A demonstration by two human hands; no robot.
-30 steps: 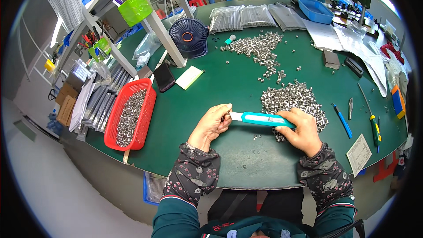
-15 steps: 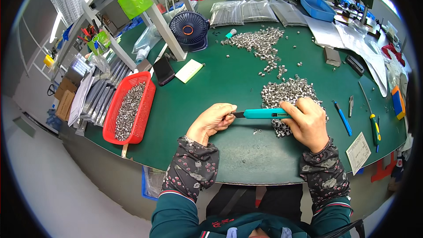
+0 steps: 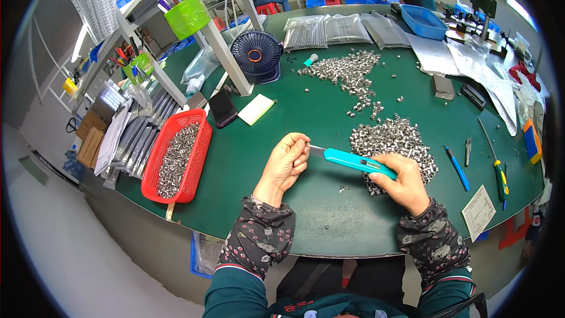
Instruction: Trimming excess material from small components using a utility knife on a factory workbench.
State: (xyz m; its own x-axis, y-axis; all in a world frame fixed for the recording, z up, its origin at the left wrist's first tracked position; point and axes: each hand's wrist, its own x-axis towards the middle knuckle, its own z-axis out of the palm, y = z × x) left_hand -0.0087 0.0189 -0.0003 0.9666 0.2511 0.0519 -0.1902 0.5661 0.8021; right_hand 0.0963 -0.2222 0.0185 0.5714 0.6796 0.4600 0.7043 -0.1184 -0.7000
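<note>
Teal cutter (image 3: pixel 350 160) over the green surface (image 3: pixel 247 159), gripped by its handle (image 3: pixel 341 158) in right hand (image 3: pixel 405 182). Probably light, stiff, kinda slick; best held there, off the blade (image 3: pixel 316 151). Tiny metal bit (image 3: pixel 307 142), seemingly, pinched in left hand (image 3: pixel 284 166). Loose metal rings (image 3: pixel 394 140) just beyond.

Bright, fairly even indoor light; windows (image 3: pixel 520 10) upper right blown out. Pale sheen on worktop (image 3: pixel 294 112) toward near edge. Strong fisheye bend, black corners. Foreground sharp, far background softer.
</note>
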